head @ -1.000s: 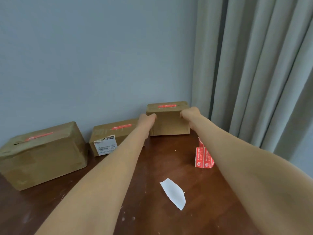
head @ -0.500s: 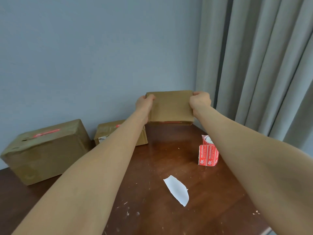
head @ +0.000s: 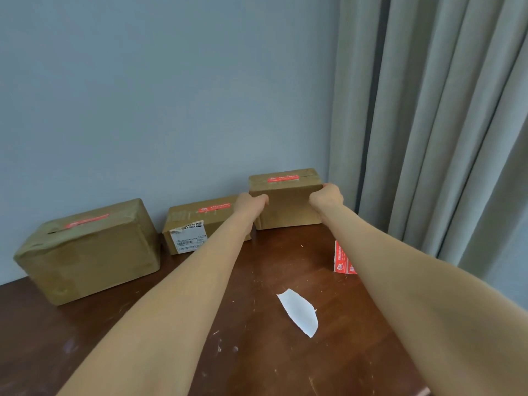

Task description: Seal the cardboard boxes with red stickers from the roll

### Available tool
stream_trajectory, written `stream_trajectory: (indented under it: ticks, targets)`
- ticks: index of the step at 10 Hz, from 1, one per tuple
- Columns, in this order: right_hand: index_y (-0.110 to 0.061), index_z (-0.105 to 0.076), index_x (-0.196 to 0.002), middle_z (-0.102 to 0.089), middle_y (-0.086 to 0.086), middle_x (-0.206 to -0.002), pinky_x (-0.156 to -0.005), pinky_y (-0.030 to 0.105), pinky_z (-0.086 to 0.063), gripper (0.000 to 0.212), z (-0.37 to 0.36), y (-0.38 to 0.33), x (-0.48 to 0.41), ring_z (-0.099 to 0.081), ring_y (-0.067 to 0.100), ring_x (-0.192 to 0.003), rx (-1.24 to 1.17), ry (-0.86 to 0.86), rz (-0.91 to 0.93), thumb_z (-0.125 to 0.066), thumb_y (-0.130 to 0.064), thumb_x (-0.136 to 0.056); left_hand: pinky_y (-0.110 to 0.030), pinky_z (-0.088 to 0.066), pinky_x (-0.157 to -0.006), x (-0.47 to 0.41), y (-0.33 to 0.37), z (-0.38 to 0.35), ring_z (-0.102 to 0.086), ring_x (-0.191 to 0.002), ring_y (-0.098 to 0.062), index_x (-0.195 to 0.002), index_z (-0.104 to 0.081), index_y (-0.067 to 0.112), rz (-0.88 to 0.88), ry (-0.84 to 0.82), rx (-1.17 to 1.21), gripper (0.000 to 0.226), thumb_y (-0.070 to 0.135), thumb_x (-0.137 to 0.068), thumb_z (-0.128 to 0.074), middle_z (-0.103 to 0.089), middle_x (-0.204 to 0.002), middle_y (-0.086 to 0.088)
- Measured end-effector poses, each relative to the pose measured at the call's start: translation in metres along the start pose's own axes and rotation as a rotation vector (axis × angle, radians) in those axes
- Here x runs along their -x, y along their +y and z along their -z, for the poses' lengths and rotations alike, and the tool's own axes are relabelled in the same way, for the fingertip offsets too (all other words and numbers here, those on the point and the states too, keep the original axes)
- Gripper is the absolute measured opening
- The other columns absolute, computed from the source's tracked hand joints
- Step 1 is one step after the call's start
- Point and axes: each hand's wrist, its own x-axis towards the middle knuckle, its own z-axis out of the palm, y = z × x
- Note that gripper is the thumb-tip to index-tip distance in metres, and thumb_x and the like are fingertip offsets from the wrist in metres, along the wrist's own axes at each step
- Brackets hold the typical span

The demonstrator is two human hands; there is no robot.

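3 boxes (head: 88, 252) (head: 197, 232) (head: 288, 204), 1 red sticker (head: 283, 178) each, L hand (head: 251, 202) & R hand (head: 327, 197) gripping right box (head: 288, 207), 1 sticker roll (head: 343, 260), 1 paper scrap (head: 298, 311)

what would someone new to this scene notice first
Two bare arms stretch across the table, left grip and right grip holding the far box by its sides beside the curtain. It ends a row with the middle box and big box along the wall, all three topped with red stickers. A white scrap lies mid-table; the sticker roll peeks from behind the right forearm.
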Motion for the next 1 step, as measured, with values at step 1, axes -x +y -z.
stream_trajectory:
  ticks: [1]
  targets:
    - [-0.005, -0.047, -0.132, -0.051, 0.019, -0.13, -0.098, 0.04, -0.047, 0.047, -0.0033, -0.0058, 0.0045, -0.052, 0.035, -0.116, 0.076, -0.004, -0.01, -0.058, -0.005, -0.086, -0.029, -0.038, -0.076, 0.0113, 0.0067, 0.0046, -0.045, -0.104, -0.024, -0.133, -0.041, 0.002, -0.031, 0.029, -0.03, 0.046, 0.013, -0.091, -0.052, -0.051, -0.117, -0.008]
